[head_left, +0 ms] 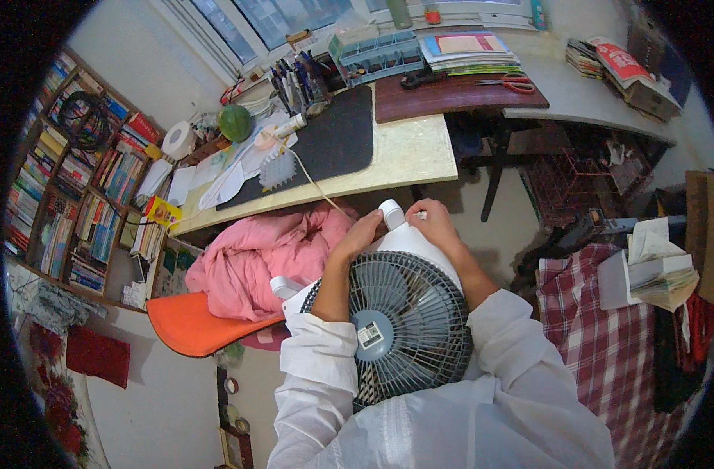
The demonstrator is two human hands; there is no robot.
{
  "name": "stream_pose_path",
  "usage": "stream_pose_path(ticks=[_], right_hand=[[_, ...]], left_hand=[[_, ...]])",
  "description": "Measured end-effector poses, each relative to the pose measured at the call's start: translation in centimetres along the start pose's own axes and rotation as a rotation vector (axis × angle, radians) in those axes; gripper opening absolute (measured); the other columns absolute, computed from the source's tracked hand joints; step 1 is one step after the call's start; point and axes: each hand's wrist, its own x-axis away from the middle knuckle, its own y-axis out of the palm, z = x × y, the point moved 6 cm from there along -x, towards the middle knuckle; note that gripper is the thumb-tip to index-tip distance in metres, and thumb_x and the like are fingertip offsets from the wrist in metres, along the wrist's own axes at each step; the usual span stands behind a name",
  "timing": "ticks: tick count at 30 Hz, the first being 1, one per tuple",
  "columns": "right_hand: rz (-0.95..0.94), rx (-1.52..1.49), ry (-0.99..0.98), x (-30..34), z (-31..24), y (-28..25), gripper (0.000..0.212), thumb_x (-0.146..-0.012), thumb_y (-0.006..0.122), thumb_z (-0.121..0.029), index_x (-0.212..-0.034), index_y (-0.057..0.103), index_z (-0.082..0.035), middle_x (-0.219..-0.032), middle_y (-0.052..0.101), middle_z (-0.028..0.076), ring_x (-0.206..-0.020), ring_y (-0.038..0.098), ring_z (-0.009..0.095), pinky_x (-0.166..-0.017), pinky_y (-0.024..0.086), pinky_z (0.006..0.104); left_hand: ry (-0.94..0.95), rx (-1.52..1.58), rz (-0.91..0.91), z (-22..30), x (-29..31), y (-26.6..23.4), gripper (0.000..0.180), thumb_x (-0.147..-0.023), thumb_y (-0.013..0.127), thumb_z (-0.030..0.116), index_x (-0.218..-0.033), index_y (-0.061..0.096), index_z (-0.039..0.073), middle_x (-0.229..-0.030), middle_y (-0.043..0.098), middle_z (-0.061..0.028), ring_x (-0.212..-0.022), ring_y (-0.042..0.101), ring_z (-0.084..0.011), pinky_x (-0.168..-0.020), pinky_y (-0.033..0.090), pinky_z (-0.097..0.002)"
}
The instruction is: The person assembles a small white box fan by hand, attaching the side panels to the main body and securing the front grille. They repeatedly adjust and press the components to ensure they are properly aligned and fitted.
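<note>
An electric fan (410, 316) with a round grey grille and a white body lies against my front, its grille facing up. My left hand (362, 236) holds the fan's far side, with its fingers beside a white rounded foot (391, 214). My right hand (435, 225) is closed in a pinch just right of that foot. A small pale piece shows at its fingertips, too small to name. Another white foot (283, 287) juts out at the fan's left. My palms hide part of the white body.
A pink quilt (267, 254) is heaped on an orange chair (205, 320) at left. Beyond it, a desk (419, 148) bears a watermelon (235, 123), pens, papers and scissors (509, 82). A bookshelf (80, 180) stands far left. At right, books lie on a plaid cloth (580, 332).
</note>
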Motion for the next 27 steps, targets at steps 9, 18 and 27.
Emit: stream_pose_path(ticks=[9, 18, 27], right_hand=[[-0.02, -0.04, 0.124, 0.2, -0.7, -0.3, 0.017, -0.081, 0.079, -0.017, -0.092, 0.075, -0.004, -0.089, 0.075, 0.015, -0.088, 0.073, 0.029, -0.085, 0.055, 0.0409], [-0.013, 0.051, 0.041, 0.5, -0.8, -0.8, 0.017, -0.079, 0.078, -0.018, -0.09, 0.076, -0.006, -0.094, 0.071, 0.016, -0.095, 0.069, 0.035, -0.089, 0.054, 0.044], [-0.146, 0.018, 0.12, -1.0, -0.3, -0.3, 0.017, -0.077, 0.078, -0.017, -0.087, 0.079, -0.004, -0.092, 0.075, 0.018, -0.096, 0.07, 0.034, -0.09, 0.054, 0.0427]], left_hand=[[0.05, -0.082, 0.051, -0.2, -0.3, 0.0, 0.05, -0.113, 0.04, 0.037, -0.135, 0.06, -0.003, -0.131, 0.063, -0.0071, -0.117, 0.056, -0.0196, -0.104, 0.044, -0.0357], [0.034, -0.013, 0.028, -0.8, -0.8, 0.2, 0.051, -0.113, 0.041, 0.037, -0.139, 0.058, -0.003, -0.133, 0.063, -0.0083, -0.118, 0.057, -0.0205, -0.104, 0.045, -0.0351], [-0.021, 0.09, 0.021, -2.1, -1.2, 0.1, 0.049, -0.113, 0.039, 0.038, -0.135, 0.06, 0.0, -0.127, 0.065, -0.0083, -0.112, 0.059, -0.0205, -0.099, 0.047, -0.0363]])
